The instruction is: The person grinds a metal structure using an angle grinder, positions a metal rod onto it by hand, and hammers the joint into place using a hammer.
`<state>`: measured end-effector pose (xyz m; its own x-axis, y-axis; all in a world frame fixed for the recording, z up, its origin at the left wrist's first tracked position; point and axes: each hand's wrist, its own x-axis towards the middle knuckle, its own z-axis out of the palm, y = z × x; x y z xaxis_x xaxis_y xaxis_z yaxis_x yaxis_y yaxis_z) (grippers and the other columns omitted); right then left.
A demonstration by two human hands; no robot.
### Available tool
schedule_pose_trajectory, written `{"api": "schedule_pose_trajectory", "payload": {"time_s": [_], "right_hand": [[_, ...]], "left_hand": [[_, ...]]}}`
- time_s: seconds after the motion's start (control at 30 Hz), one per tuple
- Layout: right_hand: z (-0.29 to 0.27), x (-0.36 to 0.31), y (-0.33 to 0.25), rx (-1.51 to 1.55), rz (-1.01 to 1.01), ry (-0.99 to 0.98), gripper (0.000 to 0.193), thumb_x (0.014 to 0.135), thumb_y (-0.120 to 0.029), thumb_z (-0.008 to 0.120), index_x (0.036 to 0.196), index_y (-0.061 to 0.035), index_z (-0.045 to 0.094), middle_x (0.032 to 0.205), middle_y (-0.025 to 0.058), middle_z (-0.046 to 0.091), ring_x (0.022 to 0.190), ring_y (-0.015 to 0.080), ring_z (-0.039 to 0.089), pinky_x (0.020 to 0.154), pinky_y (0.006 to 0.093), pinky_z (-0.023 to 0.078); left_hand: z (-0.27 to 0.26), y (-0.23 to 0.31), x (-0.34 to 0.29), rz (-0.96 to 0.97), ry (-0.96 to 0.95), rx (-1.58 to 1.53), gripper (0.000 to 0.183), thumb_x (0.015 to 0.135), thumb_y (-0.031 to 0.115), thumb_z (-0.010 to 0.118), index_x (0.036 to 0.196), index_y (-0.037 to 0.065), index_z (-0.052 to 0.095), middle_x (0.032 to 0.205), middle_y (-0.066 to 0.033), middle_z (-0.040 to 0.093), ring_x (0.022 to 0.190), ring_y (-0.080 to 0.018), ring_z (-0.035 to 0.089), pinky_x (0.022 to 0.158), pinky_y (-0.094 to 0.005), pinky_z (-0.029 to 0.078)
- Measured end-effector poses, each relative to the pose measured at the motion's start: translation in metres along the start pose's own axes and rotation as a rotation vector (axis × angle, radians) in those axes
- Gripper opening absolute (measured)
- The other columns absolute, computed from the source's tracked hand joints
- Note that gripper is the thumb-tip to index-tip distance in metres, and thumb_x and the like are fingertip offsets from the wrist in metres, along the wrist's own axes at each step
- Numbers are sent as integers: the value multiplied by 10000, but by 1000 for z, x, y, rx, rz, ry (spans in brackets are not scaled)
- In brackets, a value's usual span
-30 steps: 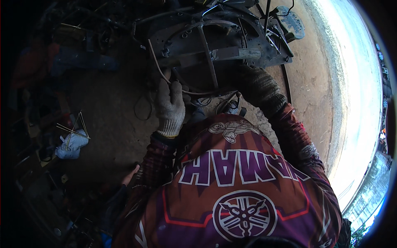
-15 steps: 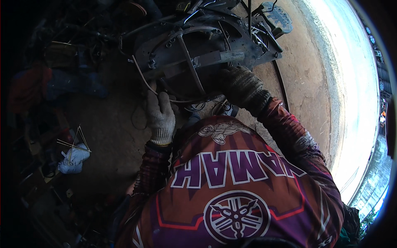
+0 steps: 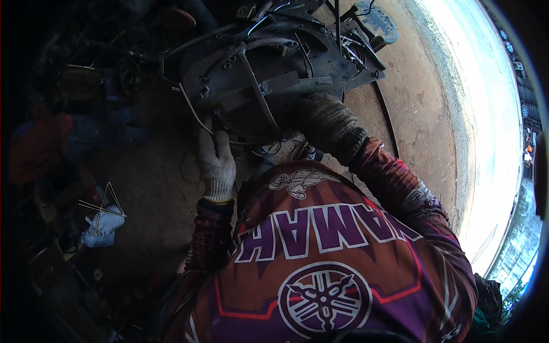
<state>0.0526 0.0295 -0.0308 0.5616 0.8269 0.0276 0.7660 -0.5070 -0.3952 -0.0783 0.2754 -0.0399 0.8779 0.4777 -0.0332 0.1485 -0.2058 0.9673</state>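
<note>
A dark metal frame (image 3: 229,103) with curved bars and a flat crossbar (image 3: 255,86) lies in front of me. My left hand (image 3: 217,163), in a pale knitted glove, has its fingers around a thin curved rod (image 3: 193,110) running along the frame's near left edge. My right hand (image 3: 334,123), in a dirtier knitted glove, reaches to the near right side of the frame, just below a thick metal tube (image 3: 311,86). Deep shadow hides its fingertips, and whether it grips anything there is not visible.
A blue-grey plastic stool (image 3: 374,26) stands beyond the frame at right. A dark cable or bar (image 3: 386,117) lies on the dirt floor. At left are a whitish bundle (image 3: 103,227) with thin rods (image 3: 103,206) across it, and shadowed clutter.
The whole view has shifted slightly, so the frame appears a little lower and more to the left. Both hands stay at about the same places on it.
</note>
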Motion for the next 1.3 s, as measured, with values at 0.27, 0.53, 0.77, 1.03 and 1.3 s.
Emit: {"api": "schedule_pose_trajectory", "payload": {"time_s": [0.27,0.53,0.77,1.03,1.3], "right_hand": [[2,-2,-8,-78,9,4,280,821,-119,640,1076,-139,754,1111,98,710,1027,331,669,892,447,554],[3,-9,-5,-22,-109,76,280,855,-146,647,1116,-136,747,1167,101,705,1106,326,658,932,440,543],[4,-27,4,163,73,241,243,909,-217,667,1119,-118,739,1195,135,688,1091,352,661,917,455,552],[0,-14,-3,-68,43,84,277,832,-110,635,1087,-125,742,1163,106,683,1086,342,655,912,449,556],[-2,-16,-10,9,113,114,276,833,-94,624,1079,-117,747,1150,117,686,1096,354,648,937,460,538]], "left_hand": [[-9,14,13,-130,-34,37,435,1038,109,539,1442,-41,484,1019,-93,632,816,-129,617,742,-283,535],[-9,-4,7,-59,-11,65,470,1052,166,544,1491,14,474,1098,-59,648,899,-131,616,832,-287,512],[-8,5,10,-159,-36,-71,505,1053,151,517,1526,28,386,895,-72,648,675,-119,642,629,-285,578],[-5,17,4,-224,-8,-8,462,1064,186,543,1486,8,475,1038,-60,648,836,-114,620,748,-281,527],[-2,9,1,-126,37,-75,479,1054,165,511,1501,17,419,907,-76,644,709,-113,643,615,-272,568]]}}
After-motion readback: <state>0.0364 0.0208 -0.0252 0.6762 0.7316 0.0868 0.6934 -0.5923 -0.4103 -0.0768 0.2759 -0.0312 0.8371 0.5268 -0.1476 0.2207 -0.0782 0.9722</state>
